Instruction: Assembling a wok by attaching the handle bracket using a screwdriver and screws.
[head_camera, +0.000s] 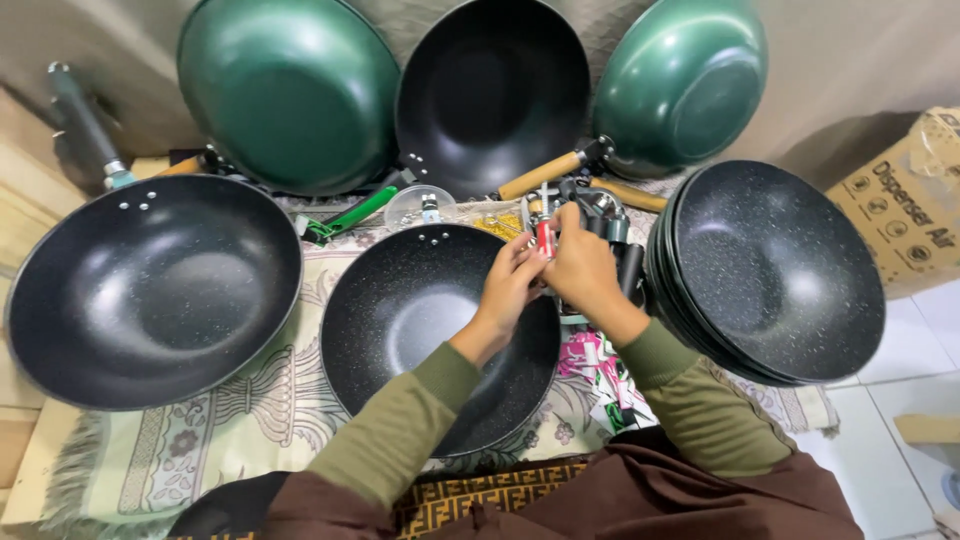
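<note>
A black wok (150, 285) lies far left, handle pointing away. The centre wok (420, 320) sits near the person, its far rim under the left hand (508, 290), whose fingers pinch a red-handled screwdriver (544, 232). The right hand (582, 268) grips it too (likely steadying it). Stacked woks (775, 270) crowd the right, leaving little room.

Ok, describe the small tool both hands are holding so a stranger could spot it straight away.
Start at the black speckled wok in the middle, on the patterned cloth. Just past its far right rim, the left hand and right hand meet around a screwdriver. Its red handle stands out among the black pans.
</note>
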